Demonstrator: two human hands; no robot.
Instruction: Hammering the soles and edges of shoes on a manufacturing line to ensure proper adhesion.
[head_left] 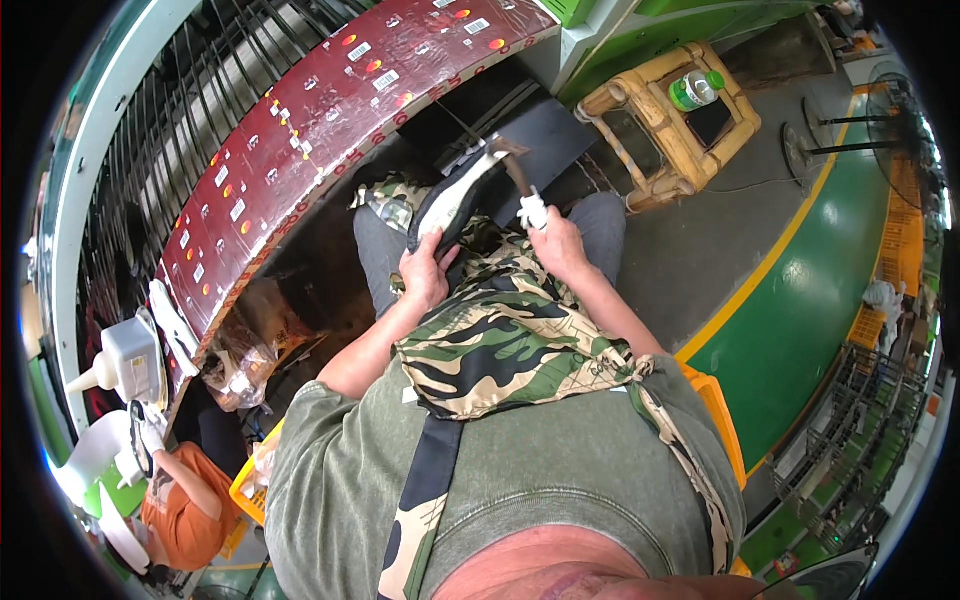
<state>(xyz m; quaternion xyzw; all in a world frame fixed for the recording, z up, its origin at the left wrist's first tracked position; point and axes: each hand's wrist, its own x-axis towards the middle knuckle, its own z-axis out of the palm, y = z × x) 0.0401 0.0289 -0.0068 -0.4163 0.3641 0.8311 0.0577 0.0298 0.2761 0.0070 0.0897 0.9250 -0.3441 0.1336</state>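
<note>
In my left hand (427, 268) is a black shoe (452, 203), its long white underside turned up, tilted across my lap with one end pointing up and away. My fingers are closed round its near end. My right hand (558, 243) grips a hammer (519, 178) by its white-wrapped handle. The hammer's head is smeared by motion and lies close to the far end of the shoe; whether they touch I cannot tell. A camouflage apron (500, 340) covers my lap below both hands.
A red-topped bench (290, 130) curves along the left and front. At the front right stands a bamboo stool (655, 185) bearing a green-capped bottle (697, 90). A co-worker in an orange shirt (183, 510) is at the lower left, near a grey squeeze bottle (130, 362). A fan (893, 140) stands far right.
</note>
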